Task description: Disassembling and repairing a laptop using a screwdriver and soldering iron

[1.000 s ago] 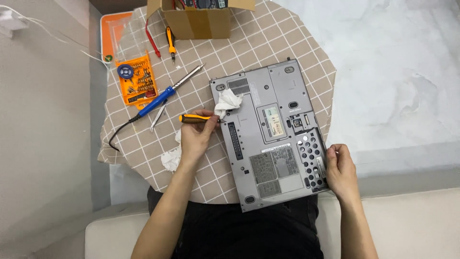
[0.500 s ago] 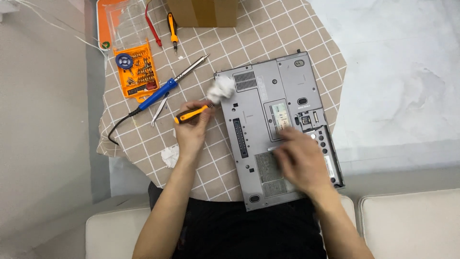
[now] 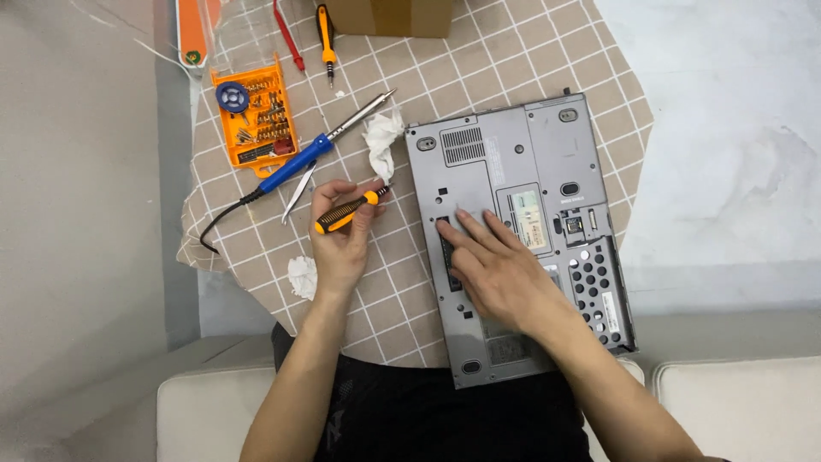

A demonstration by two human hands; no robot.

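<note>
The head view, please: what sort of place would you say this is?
Probably a home repair spot rather than a workshop: an upturned grey laptop lies on a checked tablecloth, with an orange bit set and a blue-handled soldering iron beside it.

This looks like a home used as a makeshift repair spot, not a proper workshop. The person sits on a pale sofa (image 3: 197, 411), just below the left hand (image 3: 340, 244), at a small round table draped in a tan checked cloth (image 3: 513, 60). Beyond the right hand (image 3: 505, 274) lies plain grey floor (image 3: 727, 128). Hobby tools are scattered over the cloth: an orange bit case (image 3: 255, 115) and a blue soldering iron (image 3: 299, 164) just above the left hand, and 2 small screwdrivers (image 3: 325, 38) and a cardboard box (image 3: 389, 15) further up. Crumpled tissues (image 3: 382, 137) lie beside them.
</note>
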